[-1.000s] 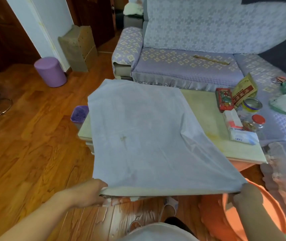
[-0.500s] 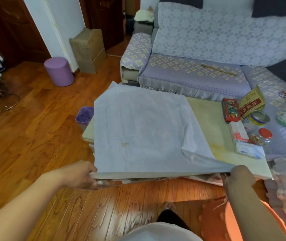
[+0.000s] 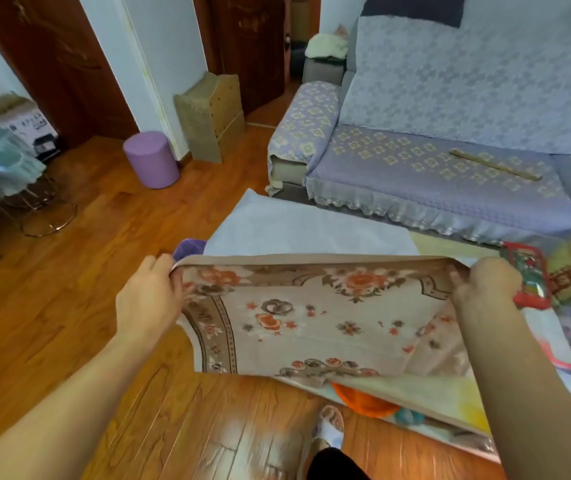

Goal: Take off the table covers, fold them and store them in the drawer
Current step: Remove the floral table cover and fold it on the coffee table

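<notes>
The left hand (image 3: 149, 299) and right hand (image 3: 485, 285) each pinch a near corner of the table cover (image 3: 312, 320), lifted with its floral side facing the person. Its held edge runs left to right between them; the pale underside lies beyond, toward the sofa (image 3: 433, 174).

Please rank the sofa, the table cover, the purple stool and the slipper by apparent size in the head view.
1. sofa
2. table cover, near the camera, so the margin is unsure
3. purple stool
4. slipper
</notes>
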